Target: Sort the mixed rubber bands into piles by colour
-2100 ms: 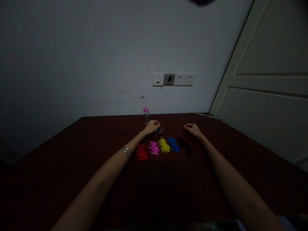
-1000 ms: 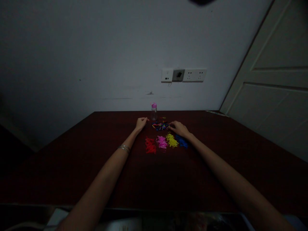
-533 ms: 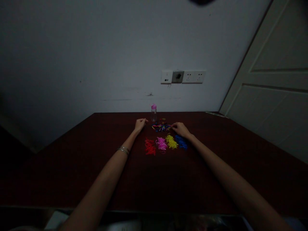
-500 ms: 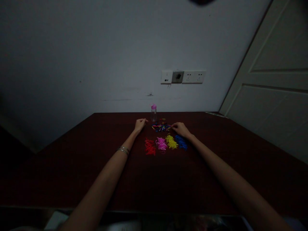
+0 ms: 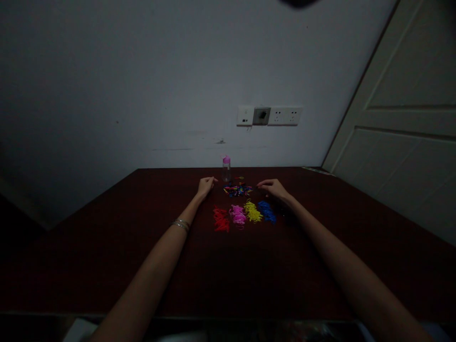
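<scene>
My left hand rests on the dark red table, closed, left of a mixed multicoloured pile; what its fingers hold, if anything, is too small to tell. My right hand hovers just right of that pile, fingertips pinched together, their contents too small to make out. Nearer to me lie four sorted heaps of thin bands side by side: red, pink, yellow and blue. A clear bottle with a pink cap stands behind the mixed pile.
The table meets a pale wall at its far edge. Switches and sockets are set in the wall. A white panelled door is at the right. Below the near edge, dim items show.
My right hand has moved right, away from the mixed pile, and more of the blue heap shows. My left hand stays nearly in place. The whole view has shifted slightly.
</scene>
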The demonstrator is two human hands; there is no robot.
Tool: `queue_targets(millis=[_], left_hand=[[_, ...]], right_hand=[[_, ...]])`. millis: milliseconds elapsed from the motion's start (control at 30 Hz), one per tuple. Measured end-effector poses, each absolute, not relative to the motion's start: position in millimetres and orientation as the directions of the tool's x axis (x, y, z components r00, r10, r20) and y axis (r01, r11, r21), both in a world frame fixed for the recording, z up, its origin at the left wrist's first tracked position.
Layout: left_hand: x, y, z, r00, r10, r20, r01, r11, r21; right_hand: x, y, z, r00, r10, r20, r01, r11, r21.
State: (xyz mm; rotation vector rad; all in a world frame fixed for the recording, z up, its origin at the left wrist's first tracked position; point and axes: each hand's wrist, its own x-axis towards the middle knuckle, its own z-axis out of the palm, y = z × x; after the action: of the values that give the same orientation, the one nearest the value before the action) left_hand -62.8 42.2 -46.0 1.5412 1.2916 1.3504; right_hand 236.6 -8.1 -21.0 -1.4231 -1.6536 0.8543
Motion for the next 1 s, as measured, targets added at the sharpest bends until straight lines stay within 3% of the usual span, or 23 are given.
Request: queue_targets(millis=[233, 400, 567, 700, 833, 1000], left_hand=[[-62.4, 41.6, -45.9, -0.032, 0.962, 0.271, 0.203, -0.259, 0.944], [-61.6, 39.9, -43.1, -0.050, 0.971, 0.233, 0.221, -0.216, 0.951], [-61.8, 38.3, -42.1, -0.017, 0.972, 0.235, 0.204, -0.227, 0.952], [-61.6, 36.6, -41.3, -0.016, 0.968, 0.252, 0.219, -0.243, 0.945], [-58.7, 33.3, -37.7, -0.006, 0.960, 0.279, 0.275, -0.266, 0.924], [-43.0, 24.7, -22.8, 0.187, 0.923, 0.335, 0.458, -0.384, 0.802]], right_hand=[[271.6, -23.8, 12.9, -0.390, 0.912, -0.125, 0.585, 0.141, -0.799], [298.8, -36.1, 25.7, -0.439, 0.833, -0.335, 0.681, 0.066, -0.729], [309.1, -39.2, 26.5, -0.472, 0.757, -0.452, 0.721, 0.035, -0.693], [312.3, -35.5, 21.7, -0.475, 0.774, -0.419, 0.700, 0.044, -0.713], [316.3, -28.6, 11.8, -0.431, 0.864, -0.261, 0.613, 0.067, -0.787], [314.8, -15.7, -14.6, -0.220, 0.974, -0.056, 0.520, 0.069, -0.851]])
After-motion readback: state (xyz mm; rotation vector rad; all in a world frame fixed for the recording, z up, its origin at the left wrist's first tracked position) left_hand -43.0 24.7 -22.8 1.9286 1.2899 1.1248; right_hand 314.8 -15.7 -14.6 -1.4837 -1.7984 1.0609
